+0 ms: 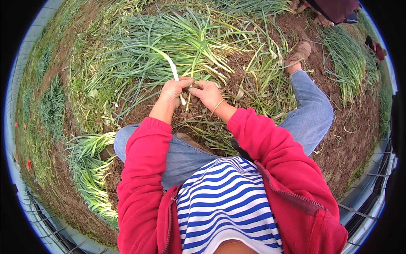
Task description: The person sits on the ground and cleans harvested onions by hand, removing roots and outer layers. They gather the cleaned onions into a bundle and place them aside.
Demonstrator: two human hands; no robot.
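My left hand is closed around a green onion with a clean white stem, whose pale base pokes out below the fingers. Between both hands stands a thinner, yellowish-green onion stalk, its lower end pointing down at the soil. The fingertips of my right hand pinch this stalk close to its base, and the left fingertips meet it from the other side. Just beyond the hands lies a loose heap of green onions, with their rooted ends towards the right.
Rows of green onions with bright pale stems lie left of my bent knee. Stripped yellowish leaves litter the soil before my right leg. Another bundle lies farther right. Part of another person shows at the upper right.
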